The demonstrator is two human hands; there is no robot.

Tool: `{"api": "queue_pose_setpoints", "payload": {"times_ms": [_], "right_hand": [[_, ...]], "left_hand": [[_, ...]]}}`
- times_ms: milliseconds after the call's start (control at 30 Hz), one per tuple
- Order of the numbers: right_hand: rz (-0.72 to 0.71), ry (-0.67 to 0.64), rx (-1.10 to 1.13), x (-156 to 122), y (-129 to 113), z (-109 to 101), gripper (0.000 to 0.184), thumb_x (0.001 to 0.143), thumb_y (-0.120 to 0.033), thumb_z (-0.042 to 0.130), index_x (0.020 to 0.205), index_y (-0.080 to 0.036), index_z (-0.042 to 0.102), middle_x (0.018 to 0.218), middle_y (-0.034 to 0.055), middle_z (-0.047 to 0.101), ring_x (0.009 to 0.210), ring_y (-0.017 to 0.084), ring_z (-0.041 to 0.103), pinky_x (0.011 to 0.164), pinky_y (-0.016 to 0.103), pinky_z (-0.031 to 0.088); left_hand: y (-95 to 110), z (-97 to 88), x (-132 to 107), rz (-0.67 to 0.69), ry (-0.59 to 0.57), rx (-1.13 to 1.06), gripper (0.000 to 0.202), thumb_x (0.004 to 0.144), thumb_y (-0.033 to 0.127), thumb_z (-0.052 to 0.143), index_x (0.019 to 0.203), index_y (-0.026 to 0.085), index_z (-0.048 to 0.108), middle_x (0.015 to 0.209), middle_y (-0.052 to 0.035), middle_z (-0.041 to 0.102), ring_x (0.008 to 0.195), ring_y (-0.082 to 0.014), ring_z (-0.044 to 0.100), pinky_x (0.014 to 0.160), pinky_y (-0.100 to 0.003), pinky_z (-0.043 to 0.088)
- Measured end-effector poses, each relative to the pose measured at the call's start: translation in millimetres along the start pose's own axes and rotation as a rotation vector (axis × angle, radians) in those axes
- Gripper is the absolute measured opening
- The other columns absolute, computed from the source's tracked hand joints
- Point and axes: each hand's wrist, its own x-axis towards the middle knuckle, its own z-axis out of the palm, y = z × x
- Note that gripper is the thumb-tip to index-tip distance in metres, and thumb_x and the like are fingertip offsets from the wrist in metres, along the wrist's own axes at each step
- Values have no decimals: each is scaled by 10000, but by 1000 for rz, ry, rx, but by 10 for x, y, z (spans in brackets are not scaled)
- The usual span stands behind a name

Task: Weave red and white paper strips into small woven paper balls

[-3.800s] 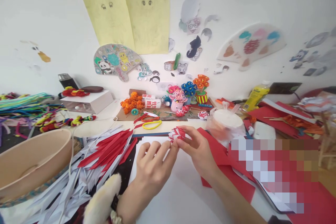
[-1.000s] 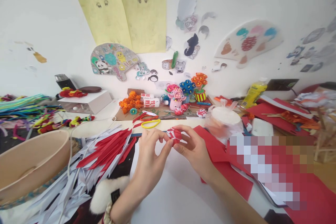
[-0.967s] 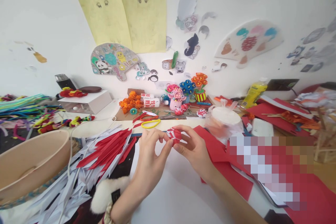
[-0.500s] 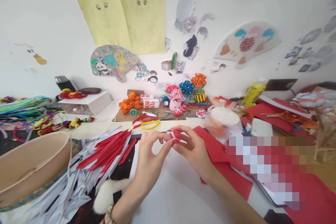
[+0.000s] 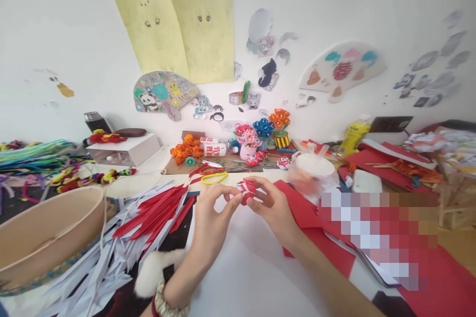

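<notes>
Both hands meet over a white sheet [image 5: 238,262] in the middle of the desk. Between them is a small red-and-white woven paper ball [image 5: 246,190]. My left hand [image 5: 211,220] pinches its left side with thumb and forefinger. My right hand [image 5: 273,208] curls round its right side and grips it from beneath. A heap of cut red and white paper strips [image 5: 148,215] lies just left of my left hand. Red paper sheets [image 5: 308,218] lie under and to the right of my right hand.
A tan bowl [image 5: 44,233] stands at the left front. Pipe cleaners [image 5: 33,158] pile at far left. Behind the hands are a yellow loop [image 5: 214,177], a glue bottle [image 5: 213,149], small flower pots [image 5: 266,133] and a bagged white roll [image 5: 314,171]. A yellow bottle [image 5: 353,134] stands at the back right.
The flat woven red-and-white piece has been closed into a small ball between the fingers. My left hand went from spread fingers to a pinch. The view has tilted slightly.
</notes>
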Motion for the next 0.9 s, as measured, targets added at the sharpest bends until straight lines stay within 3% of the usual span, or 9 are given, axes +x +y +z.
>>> {"api": "queue_pose_setpoints", "payload": {"times_ms": [100,267,667,900], "right_hand": [[-12,20,22,-5,4,-14,434,732,-417,758,1103,-247,611,1150,60,627,1021,237,633,838,374,554],[-14,-10,14,-18,12,-12,409,751,-371,747,1116,-250,607,1132,53,635,992,220,632,845,369,544],[-76,21,-79,11,107,2,359,708,-286,754,1033,-225,612,1022,34,640,899,197,648,766,330,563],[-86,17,-111,2,78,-5,331,712,-271,735,1018,-239,611,1080,32,619,915,198,647,778,327,561]], "left_hand": [[-20,-43,20,44,43,-11,147,873,341,588,811,223,650,835,-5,685,794,-177,562,714,-308,398],[-19,-64,21,151,16,120,104,860,301,620,791,232,655,848,-3,678,825,-187,565,776,-337,355],[-91,16,-35,324,65,407,77,808,176,628,743,215,639,719,14,631,750,-177,525,705,-330,265],[-106,46,-59,384,97,441,93,825,189,620,734,205,626,713,20,620,741,-164,513,708,-332,272]]}}
